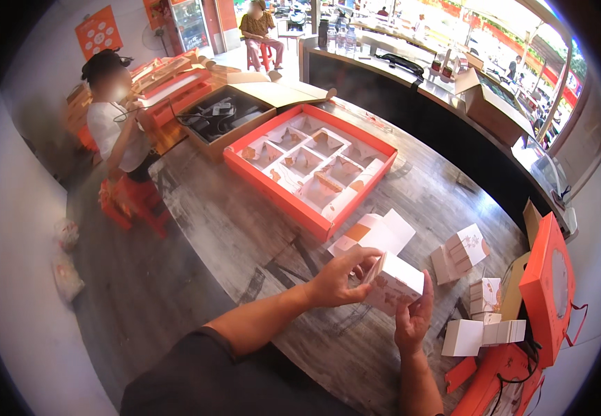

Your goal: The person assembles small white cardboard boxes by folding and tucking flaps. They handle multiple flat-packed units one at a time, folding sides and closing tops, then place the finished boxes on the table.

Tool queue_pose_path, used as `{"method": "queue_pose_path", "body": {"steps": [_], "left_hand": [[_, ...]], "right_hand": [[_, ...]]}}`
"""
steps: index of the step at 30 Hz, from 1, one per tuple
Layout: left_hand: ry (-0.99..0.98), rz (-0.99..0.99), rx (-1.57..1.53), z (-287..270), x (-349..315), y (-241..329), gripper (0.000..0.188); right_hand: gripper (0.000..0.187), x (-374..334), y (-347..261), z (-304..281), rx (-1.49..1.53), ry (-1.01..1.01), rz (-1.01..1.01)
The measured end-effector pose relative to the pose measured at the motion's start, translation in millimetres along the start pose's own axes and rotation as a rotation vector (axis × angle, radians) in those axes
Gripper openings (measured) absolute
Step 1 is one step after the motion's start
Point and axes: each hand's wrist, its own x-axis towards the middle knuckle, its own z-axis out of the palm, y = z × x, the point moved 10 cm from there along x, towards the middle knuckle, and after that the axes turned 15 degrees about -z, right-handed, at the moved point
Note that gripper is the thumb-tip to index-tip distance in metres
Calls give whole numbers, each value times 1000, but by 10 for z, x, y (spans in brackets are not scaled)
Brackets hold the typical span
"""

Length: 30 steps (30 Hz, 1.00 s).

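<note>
Between both hands I hold a small white carton (392, 283) with a brown printed pattern, raised above the grey table. My left hand (344, 277) grips its left side, thumb in front and fingers behind. My right hand (414, 319) has its fingers along the right side, thumb against the lower front. Just behind it an unfolded white box (390, 232) lies with its flaps spread. Farther off, a shallow red tray (276, 193) has white dividers (300, 161) forming several compartments. White cartons (461, 251) stand to the right of my hands.
More small white boxes (463, 338) sit at the right, beside red gift boxes (548, 291). An open brown carton (227, 149) with dark contents is behind the tray. At the left, a person (117, 118) stands near a red stool (134, 204). A counter (446, 90) runs along the back.
</note>
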Motion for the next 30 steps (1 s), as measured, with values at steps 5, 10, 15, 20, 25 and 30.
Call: {"method": "queue_pose_path", "body": {"steps": [5, 10, 15, 20, 25, 30], "left_hand": [[-10, -72, -5, -10, -32, -40, 57], [-3, -28, -13, -36, 15, 41, 58], [-19, 109, 140, -61, 2, 148, 60], [-40, -51, -403, -38, -11, 13, 73], [-104, -100, -419, 104, 9, -164, 67], [-54, -42, -233, -3, 9, -32, 62]], "right_hand": [[82, -97, 179, 1, -1, 10, 71], [74, 11, -2, 54, -170, -62, -16], [65, 27, 32, 41, -211, -136, -16], [64, -10, 31, 56, 90, 63, 82], [62, -28, 51, 30, 112, 103, 48], [60, -33, 28, -20, 4, 38, -12]]}}
